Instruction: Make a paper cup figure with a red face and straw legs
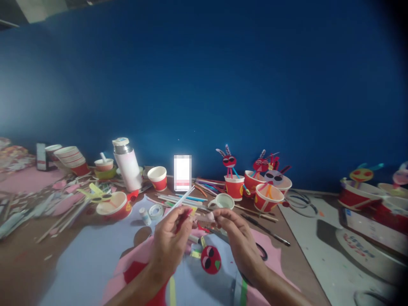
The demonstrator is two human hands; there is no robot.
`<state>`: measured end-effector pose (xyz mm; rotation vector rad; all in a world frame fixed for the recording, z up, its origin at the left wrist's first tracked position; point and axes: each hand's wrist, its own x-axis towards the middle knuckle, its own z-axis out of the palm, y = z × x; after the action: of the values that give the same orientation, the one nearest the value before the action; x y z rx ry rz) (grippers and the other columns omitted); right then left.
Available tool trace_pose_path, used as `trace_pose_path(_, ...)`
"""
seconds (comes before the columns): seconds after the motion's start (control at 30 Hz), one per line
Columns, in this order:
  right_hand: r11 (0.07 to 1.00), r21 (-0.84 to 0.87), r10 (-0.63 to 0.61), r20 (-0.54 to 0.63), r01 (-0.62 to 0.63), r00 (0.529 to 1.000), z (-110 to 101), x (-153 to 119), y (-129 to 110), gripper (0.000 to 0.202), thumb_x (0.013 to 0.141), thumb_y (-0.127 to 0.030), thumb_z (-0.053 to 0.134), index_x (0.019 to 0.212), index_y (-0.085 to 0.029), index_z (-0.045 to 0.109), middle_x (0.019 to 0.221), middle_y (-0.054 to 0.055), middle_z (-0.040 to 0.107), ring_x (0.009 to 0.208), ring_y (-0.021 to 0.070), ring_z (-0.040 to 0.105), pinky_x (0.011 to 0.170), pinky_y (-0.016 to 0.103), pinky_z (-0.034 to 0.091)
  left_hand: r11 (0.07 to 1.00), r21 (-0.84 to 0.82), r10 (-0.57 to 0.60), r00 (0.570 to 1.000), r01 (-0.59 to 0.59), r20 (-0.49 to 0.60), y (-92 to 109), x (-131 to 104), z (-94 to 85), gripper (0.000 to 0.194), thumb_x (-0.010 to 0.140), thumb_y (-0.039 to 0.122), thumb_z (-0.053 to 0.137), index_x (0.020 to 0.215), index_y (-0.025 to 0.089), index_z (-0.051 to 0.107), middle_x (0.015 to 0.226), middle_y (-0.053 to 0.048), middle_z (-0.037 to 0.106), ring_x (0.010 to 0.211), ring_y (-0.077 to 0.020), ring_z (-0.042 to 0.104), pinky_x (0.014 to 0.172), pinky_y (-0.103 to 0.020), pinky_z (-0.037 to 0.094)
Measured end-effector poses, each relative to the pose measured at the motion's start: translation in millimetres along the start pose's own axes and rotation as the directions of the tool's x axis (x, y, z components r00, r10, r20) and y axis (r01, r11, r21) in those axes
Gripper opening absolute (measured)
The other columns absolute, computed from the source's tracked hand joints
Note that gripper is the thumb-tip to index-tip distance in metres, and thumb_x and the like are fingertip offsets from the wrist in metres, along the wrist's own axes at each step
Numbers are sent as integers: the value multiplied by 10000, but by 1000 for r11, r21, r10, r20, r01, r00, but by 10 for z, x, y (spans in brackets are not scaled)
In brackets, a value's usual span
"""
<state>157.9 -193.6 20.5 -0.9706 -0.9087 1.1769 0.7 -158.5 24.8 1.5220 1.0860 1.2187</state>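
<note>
Over the middle of the worktable, my left hand [174, 231] is pinched closed on a small red and yellow paper piece [192, 211]. A white stick [181, 199] rises behind that hand; whether it is held I cannot tell. Opposite, my right hand [234, 227] has thumb and fingertips closed around a small pale piece [211, 216], too blurred to name. Below and between both hands lies a round red paper face [211, 259] with black-and-white eyes and a green patch. Scissors, partly hidden, lie beside my right hand, one black handle loop [262, 251] showing.
Pink and pale blue paper sheets [86, 250] cover the table. Behind stand a white flask [128, 165], a paper cup [157, 177], a white mug [222, 201] and red cups with paper figures [234, 187]. A brush [267, 229] lies right; paper scraps [66, 204] lie left.
</note>
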Motion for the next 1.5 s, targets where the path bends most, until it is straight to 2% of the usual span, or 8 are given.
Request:
trace_pose_path(0.23, 985, -96, -146, -26, 143, 989, -51, 4, -35, 252, 881, -426, 560, 852, -203, 673, 779, 11, 632, 725, 141, 554, 676, 236, 432, 980, 86, 173, 984, -177, 51, -15, -38, 6, 169, 843, 180, 552, 990, 206, 632, 900, -16, 694, 825, -141, 673, 735, -197, 550)
trace_pose_path(0.33, 981, -62, -180, 64, 184, 982, -99, 34, -60, 365, 909, -494, 470, 910, -192, 674, 841, 52, 653, 789, 181, 582, 726, 290, 452, 963, 111, 239, 969, -244, 61, -21, -50, 19, 167, 835, 159, 567, 975, 218, 636, 911, -8, 688, 840, -133, 662, 752, -183, 543)
trace_pose_path(0.4, 975, -142, -152, 136, 171, 979, -102, 32, -79, 321, 867, -475, 549, 939, -189, 674, 893, 66, 666, 845, 207, 592, 760, 316, 454, 958, 134, 246, 967, -253, 63, -28, -47, 24, 166, 827, 156, 579, 969, 216, 639, 903, -11, 687, 848, -142, 658, 762, -196, 544)
trace_pose_path(0.57, 920, -358, -119, 134, 160, 984, -19, -9, -112, 106, 807, -286, 640, 802, -184, 668, 816, 36, 691, 788, 191, 604, 747, 309, 451, 986, 96, 124, 985, -136, 120, -2, -52, 27, 197, 837, 211, 567, 1023, 206, 633, 981, -50, 685, 903, -180, 659, 778, -249, 554)
trace_pose_path(0.83, 848, -460, -236, 115, 262, 965, 34, -35, -124, 78, 818, -197, 593, 774, -190, 657, 755, 6, 674, 722, 155, 593, 697, 268, 440, 978, -127, -128, 953, 168, 275, 163, -45, 8, 312, 808, 306, 598, 1088, 180, 653, 937, -76, 732, 782, -202, 689, 624, -247, 561)
trace_pose_path(1.07, 729, -592, -301, 174, 344, 938, 61, -68, -151, 114, 838, -172, 560, 737, -197, 608, 779, -1, 656, 758, 161, 586, 728, 285, 416, 998, -54, -33, 994, 39, 102, 109, -55, 50, 228, 798, 353, 631, 942, 189, 700, 843, -25, 729, 722, -162, 672, 634, -208, 546)
trace_pose_path(1.3, 800, -573, -168, 69, 177, 983, 124, -110, -88, 163, 853, -212, 525, 694, -204, 559, 704, -6, 629, 709, 160, 559, 584, 242, 401, 998, 37, 48, 999, -49, 24, 11, -64, 78, 191, 846, 341, 588, 973, 217, 658, 808, 13, 676, 677, -128, 627, 568, -176, 511)
trace_pose_path(1.5, 756, -588, -289, 95, 288, 953, 110, -105, -48, 139, 864, -200, 546, 734, -201, 597, 791, 11, 649, 808, 179, 574, 718, 286, 421, 998, 51, 38, 999, -38, -13, 41, -43, 97, 183, 840, 335, 594, 936, 205, 680, 749, 24, 673, 698, -128, 637, 648, -175, 520)
